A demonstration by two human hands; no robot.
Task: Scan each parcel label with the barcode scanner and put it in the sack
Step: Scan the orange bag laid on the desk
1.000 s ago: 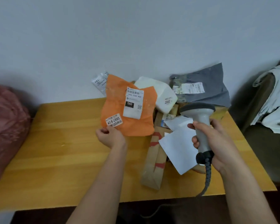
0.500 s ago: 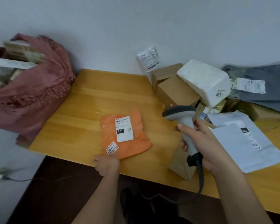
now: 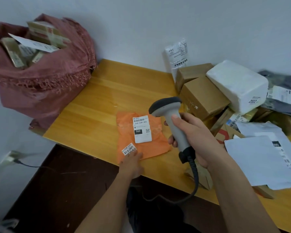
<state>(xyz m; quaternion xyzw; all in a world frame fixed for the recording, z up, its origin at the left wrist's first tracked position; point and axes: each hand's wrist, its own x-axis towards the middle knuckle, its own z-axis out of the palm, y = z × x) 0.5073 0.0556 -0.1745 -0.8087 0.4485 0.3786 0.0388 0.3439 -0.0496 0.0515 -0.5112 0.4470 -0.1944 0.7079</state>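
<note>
Setting: pale wall behind a wooden table [image 3: 97, 105] that runs from 9 o'clock across to 3 o'clock, dark floor below its near edge.
Sack: dusty-pink woven sack [image 3: 45, 84] at 10 o'clock, off the table's left end, mouth open and already holding several taped parcels.
Parcel in hand: orange soft mailer [image 3: 151, 148] lying flat at the centre of the table, near its front edge, shipping label [image 3: 142, 129] facing up and a small sticker [image 3: 129, 149] at its near corner.
Left hand: left hand [image 3: 131, 163] rests on the mailer's near corner at 6 o'clock; its fingers seem to press the corner flat rather than pinch it, though they are partly hidden.
Right hand: right hand [image 3: 195, 137] is wrapped around the handle of the barcode scanner [image 3: 173, 118], whose head hangs just right of the label and tilts toward it.
Waiting pile: brown boxes [image 3: 203, 96], a white wrapped parcel [image 3: 238, 84] and a white mailer [image 3: 265, 158] crowd 2 to 4 o'clock.
Handling: the mailer looks light, limp and slightly slick, likely to sag and crease; a pinch on the near edge, clear of the label, should carry it to the sack.
</note>
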